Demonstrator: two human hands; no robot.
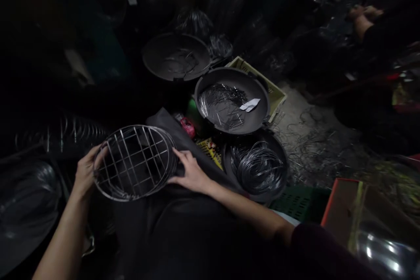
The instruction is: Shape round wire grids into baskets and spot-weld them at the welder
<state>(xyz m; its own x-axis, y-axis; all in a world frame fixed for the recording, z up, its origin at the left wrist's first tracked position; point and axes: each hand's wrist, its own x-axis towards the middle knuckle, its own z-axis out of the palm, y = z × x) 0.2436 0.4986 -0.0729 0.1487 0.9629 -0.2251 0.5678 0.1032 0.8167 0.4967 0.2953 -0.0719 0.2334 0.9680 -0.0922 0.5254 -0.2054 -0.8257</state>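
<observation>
A round wire rack (133, 164) with a crossed grid hangs over my dark-clothed lap, with what looks like more than one ring at its rim. My left hand (85, 169) grips its left edge, the fingers partly behind the rim. On the opposite edge, my right hand (190, 170) holds the rim between thumb and fingers. Beyond my right hand stands a grey pan (252, 118) with short metal wires (226, 100) and a white scrap of paper (250, 105). Nearer sits a bowl with coiled wire (259, 166).
Another pan (160, 59) stands farther back, beside a yellow crate (275, 89). Loose wire lies on the floor at right. A green crate (295, 201) and an orange-edged box (341, 205) are at lower right. Another person's hands (362, 17) show at upper right.
</observation>
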